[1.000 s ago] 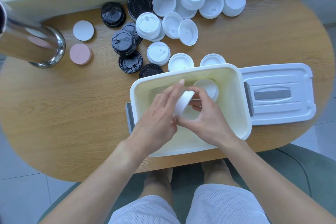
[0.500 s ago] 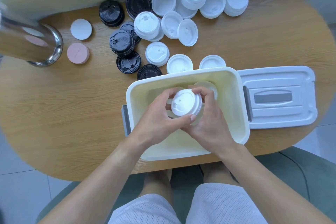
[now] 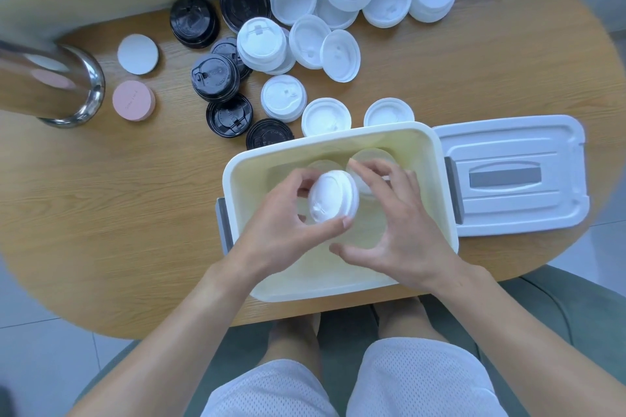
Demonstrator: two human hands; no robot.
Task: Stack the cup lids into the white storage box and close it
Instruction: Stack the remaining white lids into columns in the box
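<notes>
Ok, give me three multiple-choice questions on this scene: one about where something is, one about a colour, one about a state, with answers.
1. Where does the box cover lie?
A. on the table, right of the storage box
B. on the box
C. on the floor

2. What colour is the lid held over the box?
A. black
B. white
C. pink

3. What is the left hand doing?
A. resting flat on the table
B. gripping the lid
C. holding the cover

Answers: 1 A, the cover lies flat beside the box's right wall. 2 B, the held lid is white. 3 B, its fingers and thumb curl round the lid, while the right hand is open beside it.
</notes>
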